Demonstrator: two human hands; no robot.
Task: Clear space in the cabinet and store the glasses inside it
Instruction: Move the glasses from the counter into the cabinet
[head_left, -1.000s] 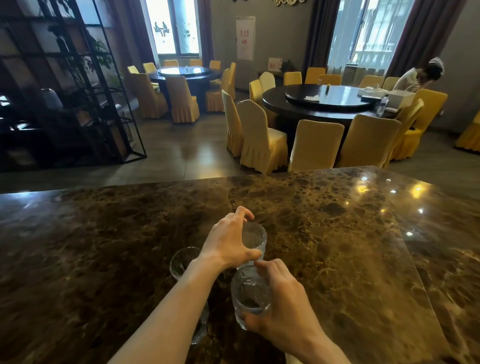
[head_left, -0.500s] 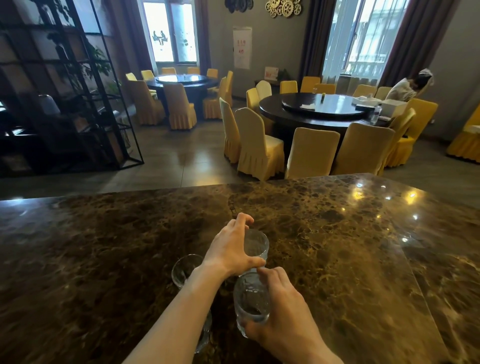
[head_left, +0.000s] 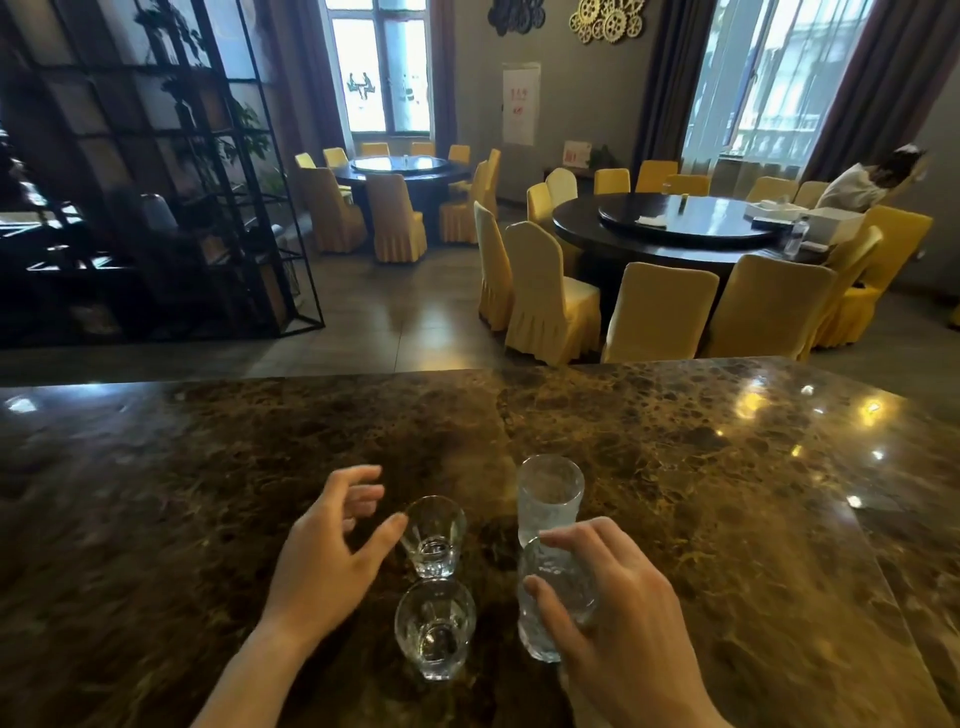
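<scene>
All 4 glasses stand on the marble desk, so none is stored yet, and no cabinet shows in view. The right hand curls round the near right glass, with the tall far right glass just beyond it. The left hand is spread open, thumb close to the far left glass; the near left glass stands untouched. By my judgement, clearing and storing both remain.
</scene>
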